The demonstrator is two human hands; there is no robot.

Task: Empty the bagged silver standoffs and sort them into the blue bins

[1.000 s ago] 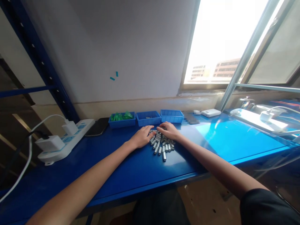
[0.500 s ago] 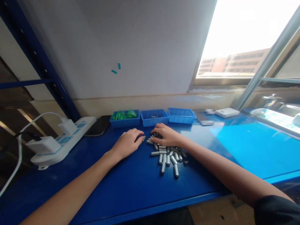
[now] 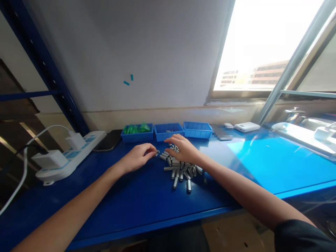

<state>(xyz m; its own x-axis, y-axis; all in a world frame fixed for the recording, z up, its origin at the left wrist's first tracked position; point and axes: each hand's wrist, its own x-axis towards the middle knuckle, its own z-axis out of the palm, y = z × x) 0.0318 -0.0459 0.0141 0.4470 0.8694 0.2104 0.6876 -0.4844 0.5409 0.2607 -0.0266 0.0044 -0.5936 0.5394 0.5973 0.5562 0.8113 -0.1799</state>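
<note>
A pile of several small silver metal cylinders point(image 3: 181, 171) lies on the blue table point(image 3: 147, 199). My left hand point(image 3: 138, 158) rests left of the pile, its fingertips pinched on one small metal cylinder point(image 3: 157, 152). My right hand point(image 3: 182, 148) lies over the pile's far end, fingers curled down among the pieces; what they hold is hidden. Behind the hands stand three blue bins: one with green parts point(image 3: 137, 132), a middle bin point(image 3: 168, 131) with a few metal pieces, and a right bin point(image 3: 197, 129).
A white power strip point(image 3: 69, 155) with plugged chargers and cables lies at the left, a black phone point(image 3: 109, 140) beside it. A white power bank point(image 3: 247, 126) sits near the window. A blue shelf upright point(image 3: 44, 70) rises at the left.
My left hand has drawn slightly left and pinched one cylinder off the pile. My right hand stays on the pile's far end. The camera has shifted a little.
</note>
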